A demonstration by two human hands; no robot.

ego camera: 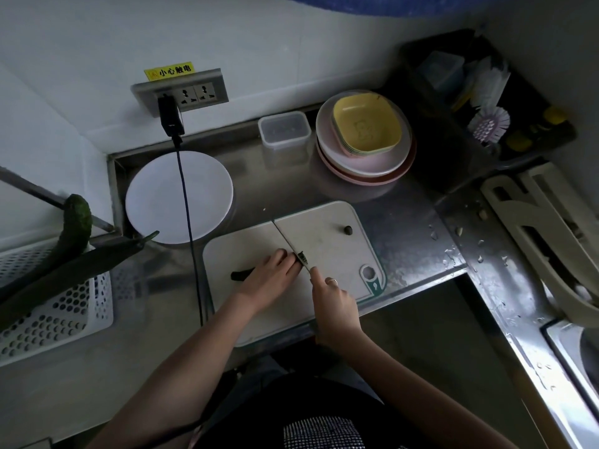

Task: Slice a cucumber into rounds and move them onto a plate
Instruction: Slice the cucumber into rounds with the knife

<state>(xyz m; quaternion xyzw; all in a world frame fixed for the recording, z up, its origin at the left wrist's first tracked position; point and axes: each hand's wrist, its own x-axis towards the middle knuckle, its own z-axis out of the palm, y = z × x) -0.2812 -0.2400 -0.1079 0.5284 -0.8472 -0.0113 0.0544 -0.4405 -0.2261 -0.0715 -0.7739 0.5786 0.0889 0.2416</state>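
A dark cucumber (240, 274) lies on the white cutting board (327, 244), mostly covered by my left hand (270, 274), whose curled fingers hold it down. My right hand (334, 303) grips the handle of a knife (287, 241); its blade runs up and left across the board, right against my left fingertips. A few thin slices (303, 257) stand at the blade. A cut-off cucumber end (348, 230) lies alone on the board's right part. A white plate (155, 202) sits on the counter to the left of the board, with nothing on it.
A black cable (188, 222) hangs from the wall socket across the plate. Two more cucumbers (74, 228) lean in a white perforated basket (64, 312) at left. A clear tub (284, 129) and stacked dishes (366, 137) stand behind the board. A sink (577, 351) is at right.
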